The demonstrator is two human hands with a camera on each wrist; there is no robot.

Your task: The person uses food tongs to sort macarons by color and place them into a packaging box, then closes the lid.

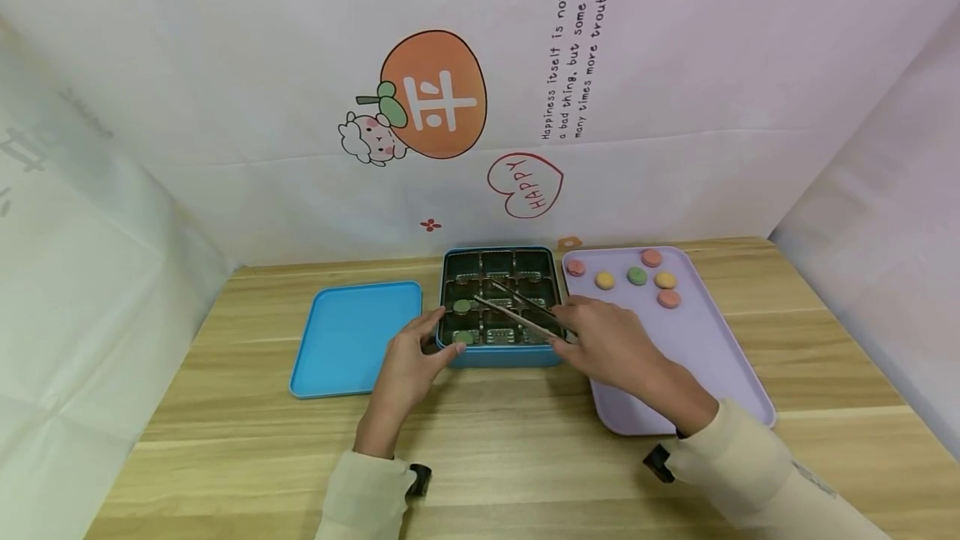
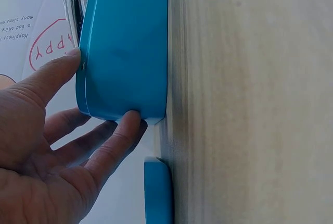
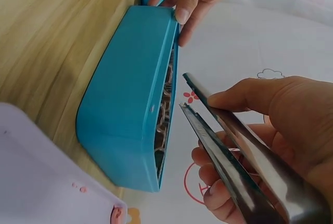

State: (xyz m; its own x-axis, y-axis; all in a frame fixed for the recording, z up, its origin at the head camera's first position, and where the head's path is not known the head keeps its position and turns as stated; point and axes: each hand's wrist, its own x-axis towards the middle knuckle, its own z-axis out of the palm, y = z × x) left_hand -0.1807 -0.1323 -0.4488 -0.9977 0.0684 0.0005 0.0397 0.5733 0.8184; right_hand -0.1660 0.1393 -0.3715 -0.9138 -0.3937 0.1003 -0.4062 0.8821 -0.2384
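My right hand (image 1: 611, 344) holds metal tongs (image 3: 229, 151) between thumb and fingers. Their two tips stand apart with nothing between them, over the middle of a blue box (image 1: 502, 357). Inside the box is a dark divided insert. One green macaron (image 1: 462, 306) sits in its middle-left compartment, and another green macaron (image 1: 465, 337) in the front-left one. At the box's front-left corner, my left hand (image 1: 408, 361) grips with the thumb (image 2: 65, 67) on the front rim and the fingers against the left side.
To the right, a lilac tray (image 1: 697, 357) carries several pink, yellow and green macarons (image 1: 637, 276) toward its far end. A flat blue lid (image 1: 356, 340) lies left of the box on the wooden table (image 1: 487, 457). Behind stands a printed white cloth (image 1: 300, 207).
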